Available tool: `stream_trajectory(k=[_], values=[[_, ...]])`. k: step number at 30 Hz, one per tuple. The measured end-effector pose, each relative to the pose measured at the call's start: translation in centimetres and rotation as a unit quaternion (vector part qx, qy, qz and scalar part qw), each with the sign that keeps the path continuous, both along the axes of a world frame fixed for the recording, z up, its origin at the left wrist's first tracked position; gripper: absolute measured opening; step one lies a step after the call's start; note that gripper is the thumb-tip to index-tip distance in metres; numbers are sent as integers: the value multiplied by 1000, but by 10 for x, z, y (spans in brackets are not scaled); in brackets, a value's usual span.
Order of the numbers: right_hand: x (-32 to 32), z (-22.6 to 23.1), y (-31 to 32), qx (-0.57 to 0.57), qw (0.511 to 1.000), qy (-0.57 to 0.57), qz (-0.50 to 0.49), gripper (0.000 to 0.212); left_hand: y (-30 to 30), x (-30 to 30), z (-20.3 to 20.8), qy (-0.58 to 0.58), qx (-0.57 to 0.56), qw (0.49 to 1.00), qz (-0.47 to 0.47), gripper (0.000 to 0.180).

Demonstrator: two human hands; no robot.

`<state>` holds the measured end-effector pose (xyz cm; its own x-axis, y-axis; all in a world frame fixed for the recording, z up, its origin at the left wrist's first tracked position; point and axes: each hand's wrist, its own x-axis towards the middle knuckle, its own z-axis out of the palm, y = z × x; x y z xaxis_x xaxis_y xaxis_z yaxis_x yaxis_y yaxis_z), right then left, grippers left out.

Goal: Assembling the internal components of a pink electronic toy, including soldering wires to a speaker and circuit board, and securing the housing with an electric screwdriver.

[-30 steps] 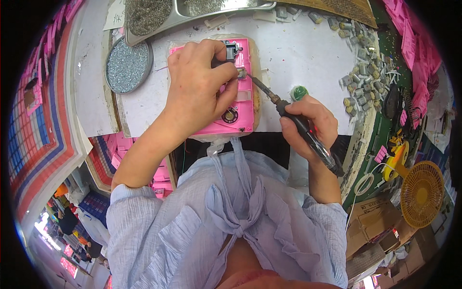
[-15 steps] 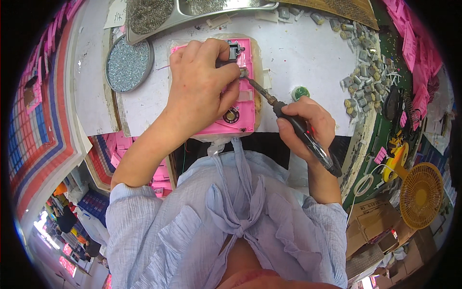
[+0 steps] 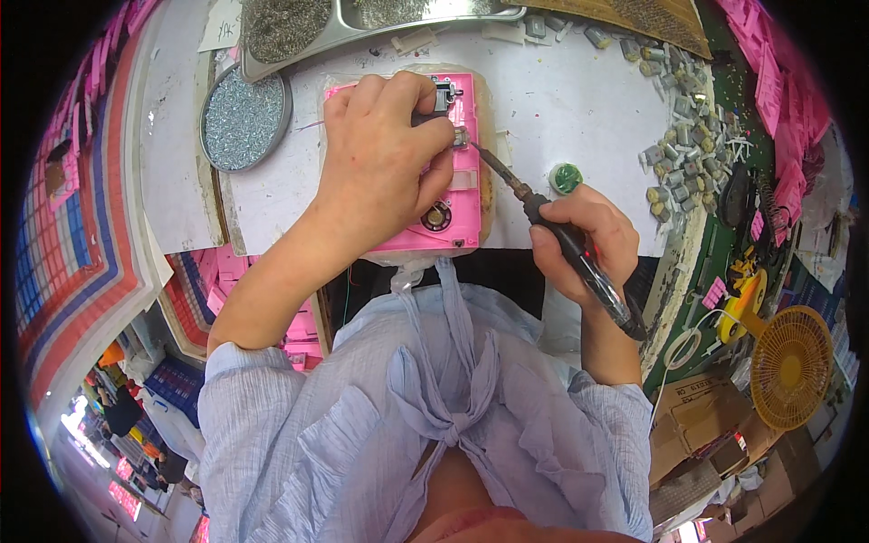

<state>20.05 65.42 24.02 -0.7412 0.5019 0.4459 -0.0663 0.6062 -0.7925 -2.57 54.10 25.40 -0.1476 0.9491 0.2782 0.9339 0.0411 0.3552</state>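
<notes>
A shallow pink plastic housing (image 3: 466, 210) lies on a pad at the table's front edge, with a round speaker-like part (image 3: 436, 216) and a black part (image 3: 444, 96) in it. Across its upper half rests my left hand (image 3: 385, 145), fingers closed in a pinch beside a small silvery metal part (image 3: 461, 138). Whatever sits between those fingertips is hidden. My right hand (image 3: 593, 240) grips the dark handle of a soldering iron (image 3: 572, 244). Its tip points up and left, just right of the metal part and apart from it.
A round dish of small metal pins (image 3: 243, 122) stands left of the housing. Behind is a steel tray (image 3: 339, 36) of small metal pieces. A small green-topped round tub (image 3: 566, 177) sits near my right hand. Several small motors (image 3: 683, 154) are heaped at right, beyond them a yellow fan (image 3: 793, 366).
The soldering iron's tip has drawn back from the metal part, as my right hand shifted slightly right and down. My left hand has stayed nearly in place.
</notes>
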Motion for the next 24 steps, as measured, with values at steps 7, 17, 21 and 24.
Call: stream_trajectory(k=[7, 17, 21, 24], values=[[-1, 0, 0, -2, 1000, 10, -3, 28, -1, 1, 2, 6, -9, 1000, 2, 16], [5, 2, 3, 25, 1000, 14, -10, 32, 0, 4, 6, 25, -22, 999, -2, 19], [7, 4, 4, 29, 1000, 6, -10, 35, 2, 4, 7, 27, -24, 999, -4, 20], [8, 3, 4, 31, 999, 7, -10, 35, 1, 5, 7, 37, -27, 999, -2, 20]])
